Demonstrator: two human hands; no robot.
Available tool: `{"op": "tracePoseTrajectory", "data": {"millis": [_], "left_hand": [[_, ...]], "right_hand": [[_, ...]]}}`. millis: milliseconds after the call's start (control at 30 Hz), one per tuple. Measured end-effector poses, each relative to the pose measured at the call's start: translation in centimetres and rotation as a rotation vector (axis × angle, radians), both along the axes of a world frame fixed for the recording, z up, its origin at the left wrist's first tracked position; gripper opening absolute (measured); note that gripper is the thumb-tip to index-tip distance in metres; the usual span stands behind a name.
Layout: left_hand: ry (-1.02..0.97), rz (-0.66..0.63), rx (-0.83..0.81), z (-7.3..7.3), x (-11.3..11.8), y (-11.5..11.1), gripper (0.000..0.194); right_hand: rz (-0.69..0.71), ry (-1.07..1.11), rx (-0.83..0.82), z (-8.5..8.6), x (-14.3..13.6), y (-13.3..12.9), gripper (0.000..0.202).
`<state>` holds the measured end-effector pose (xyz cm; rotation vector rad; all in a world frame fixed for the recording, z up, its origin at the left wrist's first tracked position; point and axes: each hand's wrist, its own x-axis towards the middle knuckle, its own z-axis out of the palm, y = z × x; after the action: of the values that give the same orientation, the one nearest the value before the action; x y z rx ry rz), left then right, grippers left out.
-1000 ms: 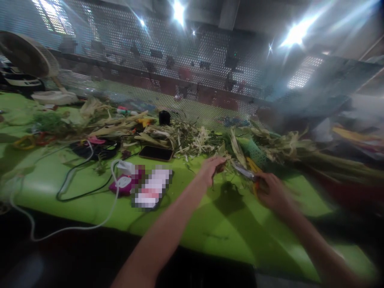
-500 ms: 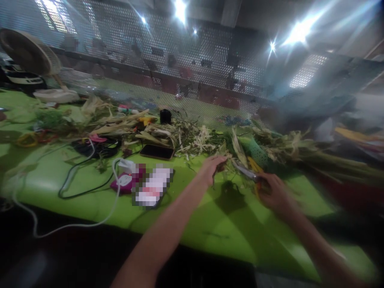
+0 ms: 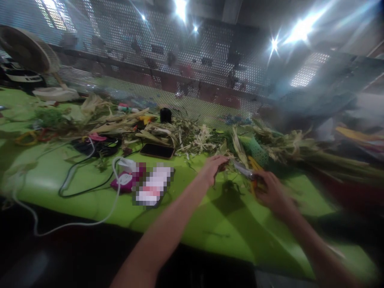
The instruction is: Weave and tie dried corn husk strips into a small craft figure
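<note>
My right hand (image 3: 268, 188) is closed around the yellow handle of a pair of shears (image 3: 243, 170). Their grey metal blades point left, towards my other hand. My left hand (image 3: 216, 165) is closed on some thin plant stalks (image 3: 230, 164), right by the blade tips. Its fingertips are partly hidden, and blur keeps me from making out the stalks' exact kind. Both hands are over the green tabletop (image 3: 192, 228) and cast a dark shadow on it. Just beyond them lies a heap of pale and green plant trimmings (image 3: 198, 138), with a long dry husk leaf (image 3: 238, 146) standing out.
A black phone (image 3: 157, 151), a second phone with a lit, blurred screen (image 3: 154, 186) and a purple box with cables (image 3: 124, 180) lie left of my hands. A fan (image 3: 28, 52) stands far left. Green mesh (image 3: 259, 152) and long stalks (image 3: 324, 160) lie right.
My right hand and the shears have shifted slightly left, closer to my left hand. The left hand stays almost where it was.
</note>
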<state>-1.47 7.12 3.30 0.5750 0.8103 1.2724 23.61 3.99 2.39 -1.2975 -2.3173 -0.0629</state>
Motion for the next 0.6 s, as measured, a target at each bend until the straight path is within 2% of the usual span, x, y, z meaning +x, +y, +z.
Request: {"op": "tracePoseTrajectory", "data": {"millis": [167, 267, 600], "left_hand": [[0.02, 0.002, 0.01, -0.51, 0.3, 0.21, 0.002], [0.018, 0.015, 0.027, -0.72, 0.5, 0.32, 0.007], [0.055, 0.04, 0.028, -0.64, 0.52, 0.27, 0.005]], "right_hand": [[-0.029, -0.002, 0.004, -0.16, -0.42, 0.28, 0.036], [-0.024, 0.027, 0.001, -0.33, -0.64, 0.32, 0.037], [-0.022, 0.018, 0.029, -0.99, -0.8, 0.26, 0.037]]}}
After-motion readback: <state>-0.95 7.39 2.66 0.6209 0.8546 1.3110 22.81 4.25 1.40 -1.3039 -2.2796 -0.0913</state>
